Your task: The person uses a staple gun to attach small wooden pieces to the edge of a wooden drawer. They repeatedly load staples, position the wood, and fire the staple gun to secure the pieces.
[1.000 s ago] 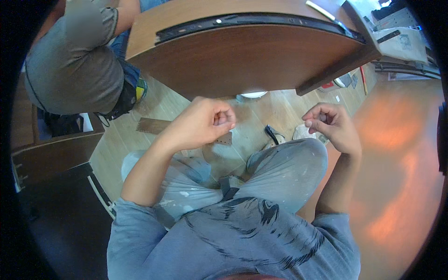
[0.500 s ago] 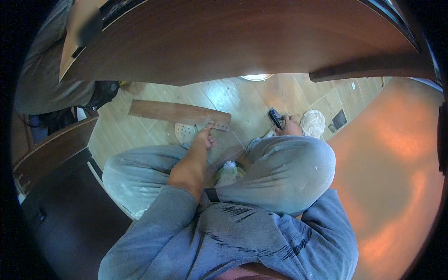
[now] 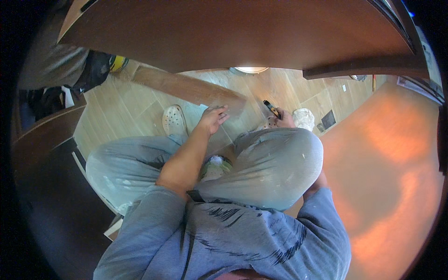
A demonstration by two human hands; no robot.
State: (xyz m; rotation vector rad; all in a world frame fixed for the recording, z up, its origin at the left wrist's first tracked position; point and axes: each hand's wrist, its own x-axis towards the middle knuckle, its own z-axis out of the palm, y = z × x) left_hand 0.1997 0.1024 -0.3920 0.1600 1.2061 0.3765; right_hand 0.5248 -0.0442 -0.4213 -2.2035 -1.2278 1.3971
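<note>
Brown wooden board (image 3: 186, 88), now slanted more steeply than half a second ago and clear of the holed white clog (image 3: 173, 121). Long, flat, blurred at the end toward the right hand (image 3: 285, 120). Just beyond the left hand (image 3: 213, 119), loosely spread, contact impossible to tell. Gripped in the right hand, slim black-and-yellow tool (image 3: 271, 109).

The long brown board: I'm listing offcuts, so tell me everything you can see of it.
The long brown board looks like narrow, flat wood, unevenly toned. It slants from upper left to lower right over the pale floor, beyond the left hand. Its right end is blurred, so contact with the hand can't be told.
</note>
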